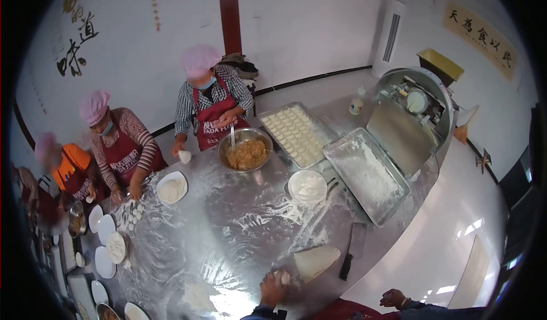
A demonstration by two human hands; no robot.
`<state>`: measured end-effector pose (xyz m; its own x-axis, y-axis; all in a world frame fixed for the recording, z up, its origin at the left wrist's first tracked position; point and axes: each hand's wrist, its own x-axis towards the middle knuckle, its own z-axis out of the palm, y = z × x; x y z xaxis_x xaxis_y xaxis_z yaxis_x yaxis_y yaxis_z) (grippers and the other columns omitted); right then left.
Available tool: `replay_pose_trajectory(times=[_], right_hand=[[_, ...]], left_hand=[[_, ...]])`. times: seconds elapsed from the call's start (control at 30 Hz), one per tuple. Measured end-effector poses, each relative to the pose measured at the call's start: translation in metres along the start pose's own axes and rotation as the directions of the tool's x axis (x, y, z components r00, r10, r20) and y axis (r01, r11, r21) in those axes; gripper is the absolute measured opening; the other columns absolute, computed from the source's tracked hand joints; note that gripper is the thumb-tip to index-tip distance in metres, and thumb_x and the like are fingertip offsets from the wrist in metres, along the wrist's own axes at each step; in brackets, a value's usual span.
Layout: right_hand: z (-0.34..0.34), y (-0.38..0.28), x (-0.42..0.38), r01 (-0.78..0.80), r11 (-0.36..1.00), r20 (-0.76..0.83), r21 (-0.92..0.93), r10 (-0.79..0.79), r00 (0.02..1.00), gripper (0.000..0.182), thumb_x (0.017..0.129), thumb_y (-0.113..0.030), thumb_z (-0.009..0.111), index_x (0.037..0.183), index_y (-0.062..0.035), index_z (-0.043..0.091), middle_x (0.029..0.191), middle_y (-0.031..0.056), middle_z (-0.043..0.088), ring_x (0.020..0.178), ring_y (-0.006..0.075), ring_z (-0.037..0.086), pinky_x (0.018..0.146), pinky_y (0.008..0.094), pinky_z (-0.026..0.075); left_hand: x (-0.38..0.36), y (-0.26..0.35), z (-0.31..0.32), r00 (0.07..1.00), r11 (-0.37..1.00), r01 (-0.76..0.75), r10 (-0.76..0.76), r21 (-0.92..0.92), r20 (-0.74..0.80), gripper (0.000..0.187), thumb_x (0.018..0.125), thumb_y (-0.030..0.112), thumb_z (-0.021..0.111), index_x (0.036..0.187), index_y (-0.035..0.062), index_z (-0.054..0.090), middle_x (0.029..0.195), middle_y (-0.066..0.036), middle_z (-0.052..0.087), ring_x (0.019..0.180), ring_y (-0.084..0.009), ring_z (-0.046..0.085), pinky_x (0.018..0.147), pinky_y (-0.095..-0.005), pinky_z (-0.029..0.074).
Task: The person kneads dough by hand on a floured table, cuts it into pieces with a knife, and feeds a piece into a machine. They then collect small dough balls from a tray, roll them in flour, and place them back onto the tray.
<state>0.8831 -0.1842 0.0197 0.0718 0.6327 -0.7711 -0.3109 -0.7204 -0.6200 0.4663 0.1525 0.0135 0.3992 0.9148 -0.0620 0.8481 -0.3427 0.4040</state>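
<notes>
My left hand (272, 289) is at the bottom middle, low over the floured metal table (228, 234). Its fingers are closed round a small piece of dough (283, 277). Just right of it lies a large pale dough slab (316, 262). A cleaver (356, 242) with a black handle rests on the table beyond the slab. My right hand (393, 299) hangs past the table's near edge, above the floor, with its fingers curled; whether anything is in it is too small to tell.
Across the table stand several co-workers, one behind a steel bowl of filling (246, 152). A tray of dumplings (293, 134), a floured empty tray (367, 175), a bowl of flour (307, 186) and a machine (413, 115) are at the far right. Plates (172, 188) line the left.
</notes>
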Motion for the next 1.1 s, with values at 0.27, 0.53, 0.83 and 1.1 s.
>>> replay_pose_trajectory(times=[0.27, 0.53, 0.83, 1.1], right_hand=[[0.038, -0.021, 0.01, 0.066, 0.994, -0.133, 0.09, -0.054, 0.99, 0.029, 0.087, -0.01, 0.045, 0.108, 0.0091, 0.048, 0.093, 0.0322, 0.059, 0.086, 0.0472, 0.061, 0.071, 0.052, 0.053], [0.101, -0.098, 0.007, 0.074, 0.972, -0.25, -0.221, -0.13, 0.96, 0.022, 0.085, -0.012, 0.06, 0.103, -0.0008, 0.053, 0.084, 0.0123, 0.066, 0.074, 0.0218, 0.068, 0.06, 0.0281, 0.055], [0.241, -0.236, 0.027, 0.859, 0.488, 0.29, -0.154, -0.809, 0.512, 0.036, 0.09, -0.015, 0.057, 0.123, -0.0075, 0.046, 0.124, 0.0088, 0.047, 0.119, 0.0203, 0.044, 0.097, 0.037, 0.04], [0.176, -0.289, -0.056, 0.548, 0.478, -0.147, 0.687, -0.647, 0.749, 0.042, 0.084, -0.016, 0.062, 0.12, -0.0071, 0.042, 0.107, 0.0087, 0.056, 0.097, 0.0197, 0.058, 0.083, 0.0346, 0.05]], left_hand=[[-0.029, -0.047, -0.001, 0.957, 0.973, -0.174, 0.203, 0.149, -0.205, 0.07, 0.065, 0.035, 0.074, 0.128, 0.0279, 0.044, 0.13, -0.017, 0.04, 0.103, -0.0389, 0.045, 0.078, -0.0554, 0.038], [0.006, -0.054, -0.01, 0.971, 0.93, 0.24, -0.232, -0.279, 0.061, 0.082, 0.062, 0.025, 0.078, 0.133, 0.0222, 0.036, 0.112, -0.017, 0.052, 0.097, -0.0386, 0.053, 0.08, -0.0458, 0.045], [0.024, 0.135, -0.142, 0.936, 0.696, -0.094, 0.306, -0.712, 0.175, 0.078, 0.074, 0.025, 0.075, 0.135, 0.0023, 0.033, 0.121, -0.017, 0.052, 0.111, -0.023, 0.053, 0.091, -0.0316, 0.044], [0.021, 0.258, -0.166, 0.901, 0.473, -0.235, 0.435, -0.849, -0.007, 0.071, 0.075, 0.003, 0.07, 0.136, 0.0042, 0.034, 0.123, -0.011, 0.046, 0.109, -0.0171, 0.051, 0.086, -0.0289, 0.048]])
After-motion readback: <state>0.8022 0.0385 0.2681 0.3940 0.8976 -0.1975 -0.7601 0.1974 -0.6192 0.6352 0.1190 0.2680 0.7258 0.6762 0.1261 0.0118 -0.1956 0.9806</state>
